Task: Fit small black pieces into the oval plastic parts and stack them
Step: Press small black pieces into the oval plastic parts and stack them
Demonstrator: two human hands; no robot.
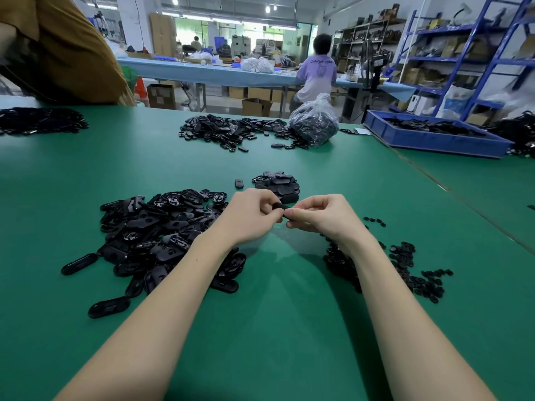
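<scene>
Both hands meet over the green table (pixel 260 328), approx. mid-frame. Left hand (pixel 249 215) and right hand (pixel 315 217) have fingers curled, together pinching 1 black oval part (pixel 280 208) between their fingertips; can't tell if a small piece is already seated in it, it's mostly hidden.

Left of the forearms: big loose pile of oval parts (pixel 162 235) on the table. Right, partly under the right forearm: pile of small black pieces (pixel 411 270). Just beyond the hands: a smaller stack of ovals (pixel 276 183), w/ 1 lone oval (pixel 239 183) just beside it.

Farther back: another heap of parts (pixel 231 131), touching a clear plastic bag (pixel 314 123) full of black bits. Far right: blue tray (pixel 434 138) holding more parts.
</scene>
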